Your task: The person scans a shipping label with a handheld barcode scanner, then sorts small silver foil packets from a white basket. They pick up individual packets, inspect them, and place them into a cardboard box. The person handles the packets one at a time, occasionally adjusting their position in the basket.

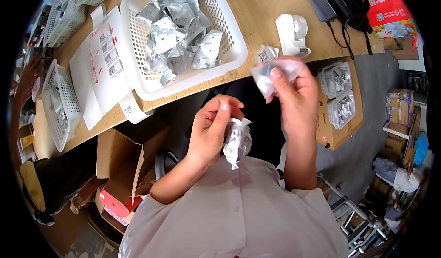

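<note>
My left hand (211, 129) grips a small crumpled silver foil packet (237, 142) close to my chest. My right hand (296, 92) holds up a clear plastic pouch (271, 76) with the thumb pressed on its face, just off the table's front edge. A small label sticker (265, 54) lies on the wooden table (257, 9) right behind that pouch. A white plastic basket (229, 51) full of similar silver foil packets (179, 32) stands on the table ahead of my left hand.
A white tape dispenser (294, 33) sits right of the basket. Label sheets (103, 65) lie to its left, with more white baskets (57, 101) beyond and another person's hand (28, 71). Cardboard boxes (337, 115) holding trays of packets stand at right; an open box (117, 166) at lower left.
</note>
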`<state>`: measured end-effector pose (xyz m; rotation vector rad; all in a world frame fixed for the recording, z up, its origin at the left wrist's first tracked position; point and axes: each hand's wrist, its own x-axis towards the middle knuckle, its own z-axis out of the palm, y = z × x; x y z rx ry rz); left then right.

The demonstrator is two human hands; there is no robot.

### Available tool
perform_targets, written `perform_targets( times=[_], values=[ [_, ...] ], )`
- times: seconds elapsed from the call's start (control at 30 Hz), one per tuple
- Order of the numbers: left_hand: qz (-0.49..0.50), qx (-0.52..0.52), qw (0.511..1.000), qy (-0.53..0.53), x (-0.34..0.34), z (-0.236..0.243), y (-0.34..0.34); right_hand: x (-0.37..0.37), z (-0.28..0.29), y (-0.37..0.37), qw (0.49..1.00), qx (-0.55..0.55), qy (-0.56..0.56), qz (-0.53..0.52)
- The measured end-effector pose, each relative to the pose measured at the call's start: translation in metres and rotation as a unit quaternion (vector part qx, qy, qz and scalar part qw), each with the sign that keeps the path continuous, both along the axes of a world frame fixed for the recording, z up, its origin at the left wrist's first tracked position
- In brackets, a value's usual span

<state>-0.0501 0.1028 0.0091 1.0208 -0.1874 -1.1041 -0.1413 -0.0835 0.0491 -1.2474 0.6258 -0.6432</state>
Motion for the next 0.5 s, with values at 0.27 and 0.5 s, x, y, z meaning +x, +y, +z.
perform_targets(
  times=[0.27,0.5],
  values=[
    [0.137,-0.045,0.988,0.051,0.0,-0.011,0.01,-0.028,0.044,0.023,0.997,-0.066,-0.01,0.036],
    [0.17,-0.005,0.984,-0.059,-0.006,-0.007,0.009,-0.04,0.034,0.042,0.964,-0.123,0.051,0.228]
  ],
)
